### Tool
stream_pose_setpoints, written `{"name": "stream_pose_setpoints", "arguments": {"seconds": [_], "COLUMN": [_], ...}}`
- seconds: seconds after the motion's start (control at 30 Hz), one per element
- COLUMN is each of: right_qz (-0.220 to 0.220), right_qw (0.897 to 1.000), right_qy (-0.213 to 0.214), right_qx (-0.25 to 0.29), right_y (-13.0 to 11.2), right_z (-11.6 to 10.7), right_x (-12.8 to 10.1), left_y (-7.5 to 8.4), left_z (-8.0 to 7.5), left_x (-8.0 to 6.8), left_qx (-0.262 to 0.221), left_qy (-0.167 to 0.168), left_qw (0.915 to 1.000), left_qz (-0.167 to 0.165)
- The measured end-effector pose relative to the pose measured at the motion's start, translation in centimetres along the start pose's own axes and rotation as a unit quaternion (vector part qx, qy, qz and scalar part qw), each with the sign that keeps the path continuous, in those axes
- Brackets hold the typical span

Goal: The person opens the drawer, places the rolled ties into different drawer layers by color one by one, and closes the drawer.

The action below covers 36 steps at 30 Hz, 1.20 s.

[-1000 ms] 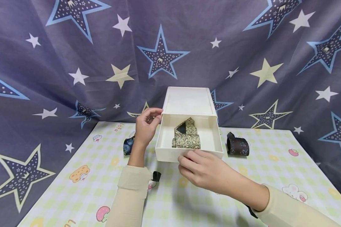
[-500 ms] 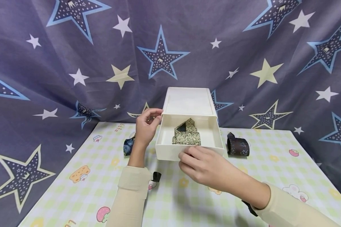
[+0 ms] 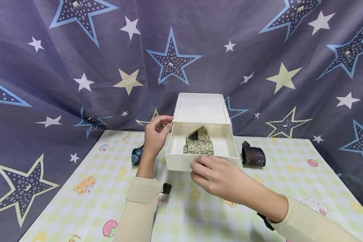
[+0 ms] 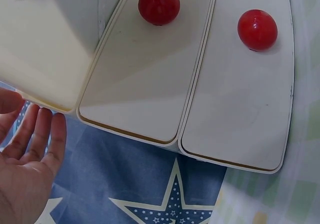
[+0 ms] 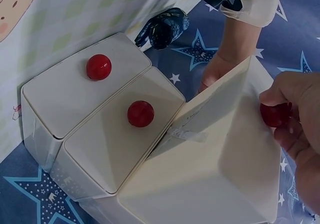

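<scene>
A white drawer cabinet (image 3: 201, 107) stands at the back of the table, its top drawer (image 3: 179, 161) pulled out toward me. A folded olive patterned tie (image 3: 198, 144) lies inside the drawer. My left hand (image 3: 154, 134) rests against the cabinet's upper left corner, and the left wrist view shows its fingers (image 4: 47, 139) straight along the side wall. My right hand (image 3: 217, 178) is at the drawer front and pinches its red knob (image 5: 274, 115). The two lower drawers, with red knobs (image 5: 140, 113) (image 5: 98, 66), are pushed in.
A rolled dark tie (image 3: 253, 155) lies right of the drawer. A rolled blue tie (image 3: 136, 155) lies left of it, behind my left wrist. The table has a checked cloth (image 3: 87, 208) with cartoon prints, and a star-patterned curtain (image 3: 78, 67) hangs behind.
The drawer slid a little way back into the cabinet with my right hand on its front, then stopped. The left hand has not moved.
</scene>
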State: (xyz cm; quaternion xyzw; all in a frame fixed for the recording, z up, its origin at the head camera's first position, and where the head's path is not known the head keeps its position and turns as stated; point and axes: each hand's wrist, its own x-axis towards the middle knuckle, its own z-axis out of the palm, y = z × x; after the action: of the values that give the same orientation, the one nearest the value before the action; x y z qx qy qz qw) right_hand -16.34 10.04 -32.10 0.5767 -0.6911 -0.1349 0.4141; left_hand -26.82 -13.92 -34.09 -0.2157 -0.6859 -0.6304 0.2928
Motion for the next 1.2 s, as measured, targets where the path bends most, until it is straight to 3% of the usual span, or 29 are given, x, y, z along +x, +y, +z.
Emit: {"name": "stream_pose_setpoints", "arguments": {"seconds": [1.2], "right_qz": [0.051], "right_qw": [0.997], "right_qy": [-0.002], "right_qx": [0.057], "right_y": [1.5], "right_z": [1.5], "right_x": [-0.3], "left_y": [0.2], "left_z": [0.0], "left_x": [0.0], "left_qx": [0.000], "left_qy": [-0.001], "left_qw": [1.0000], "left_qz": [-0.003]}}
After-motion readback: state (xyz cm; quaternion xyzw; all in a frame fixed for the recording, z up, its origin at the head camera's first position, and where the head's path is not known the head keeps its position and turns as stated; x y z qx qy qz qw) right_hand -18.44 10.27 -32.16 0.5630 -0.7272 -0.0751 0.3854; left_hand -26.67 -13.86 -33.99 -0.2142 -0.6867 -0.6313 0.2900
